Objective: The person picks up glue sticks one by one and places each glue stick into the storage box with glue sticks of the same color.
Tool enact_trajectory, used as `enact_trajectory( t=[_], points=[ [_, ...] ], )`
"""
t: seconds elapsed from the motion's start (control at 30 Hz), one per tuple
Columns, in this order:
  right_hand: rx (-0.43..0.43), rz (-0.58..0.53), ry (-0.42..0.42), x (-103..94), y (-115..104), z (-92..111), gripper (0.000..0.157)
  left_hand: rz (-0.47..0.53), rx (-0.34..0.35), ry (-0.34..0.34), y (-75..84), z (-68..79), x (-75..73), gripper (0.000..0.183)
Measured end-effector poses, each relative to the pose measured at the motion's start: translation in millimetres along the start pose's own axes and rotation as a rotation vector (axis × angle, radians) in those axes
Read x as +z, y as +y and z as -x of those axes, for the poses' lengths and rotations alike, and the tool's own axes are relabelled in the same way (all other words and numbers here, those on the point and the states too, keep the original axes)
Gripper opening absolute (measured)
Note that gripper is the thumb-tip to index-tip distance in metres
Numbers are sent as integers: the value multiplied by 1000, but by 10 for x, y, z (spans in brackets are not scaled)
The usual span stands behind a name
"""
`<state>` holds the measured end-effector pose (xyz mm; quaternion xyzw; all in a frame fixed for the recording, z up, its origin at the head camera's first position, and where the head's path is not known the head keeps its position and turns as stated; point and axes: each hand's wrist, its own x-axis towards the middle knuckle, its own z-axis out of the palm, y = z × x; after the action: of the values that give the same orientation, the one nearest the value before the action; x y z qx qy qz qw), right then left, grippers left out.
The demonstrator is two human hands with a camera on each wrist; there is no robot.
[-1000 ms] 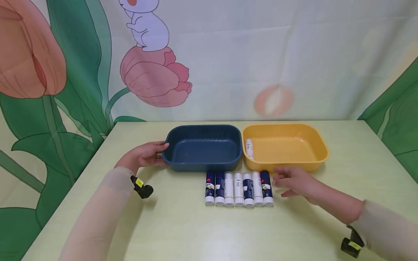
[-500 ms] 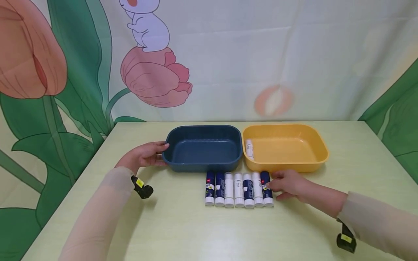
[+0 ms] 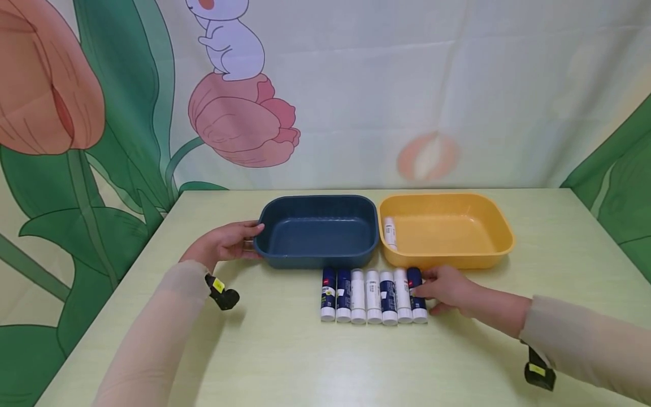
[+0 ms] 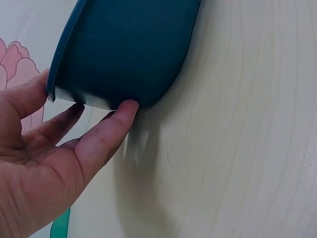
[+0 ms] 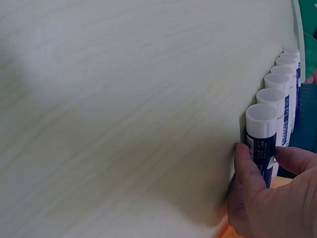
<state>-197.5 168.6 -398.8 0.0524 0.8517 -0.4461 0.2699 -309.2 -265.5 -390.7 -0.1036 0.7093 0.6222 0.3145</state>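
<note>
Several glue sticks [image 3: 373, 297], some white and some dark blue with white ends, lie side by side in a row on the table. My right hand [image 3: 450, 288] pinches the dark blue glue stick [image 5: 261, 131] at the right end of that row, thumb and fingers on opposite sides. At the left, my left hand [image 3: 231, 240] grips the end of a blue bin [image 3: 315, 261]. Its thumb lies at the rim and its fingers [image 4: 101, 141] touch the outer wall. Inside the yellow bin [image 3: 447, 260] a white glue stick [image 3: 390, 233] rests against the left wall.
Both bins stand side by side at the back of the pale table [image 3: 285, 362], just behind the row. A printed curtain [image 3: 356, 113] hangs behind the table. Small black cameras [image 3: 222, 293] are worn at both wrists.
My right hand has moved left from beside the row and taken hold of the rightmost glue stick, which stays in the row. My left hand keeps its place on the blue bin.
</note>
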Motion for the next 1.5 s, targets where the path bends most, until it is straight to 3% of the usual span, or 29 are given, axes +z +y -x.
enact_trajectory(
  t=[0.17, 0.4, 0.77, 1.2, 1.5],
  points=[
    [19, 21, 5, 19, -48, 2, 64, 5, 2, -3, -10, -2, -8, 65],
    [6, 32, -10, 23, -81, -3, 61, -36, 49, -62, -31, -4, -30, 67],
    [47, -7, -39, -28, -28, -9, 62, -9, 38, -55, -12, -33, -12, 66],
    [10, -88, -100, -249, -27, 251, 64, -2, 30, -43, -10, -18, -18, 66],
    [-51, -132, -131, -463, -215, 417, 64, -17, 33, -42, -16, -11, -5, 65]
  ],
)
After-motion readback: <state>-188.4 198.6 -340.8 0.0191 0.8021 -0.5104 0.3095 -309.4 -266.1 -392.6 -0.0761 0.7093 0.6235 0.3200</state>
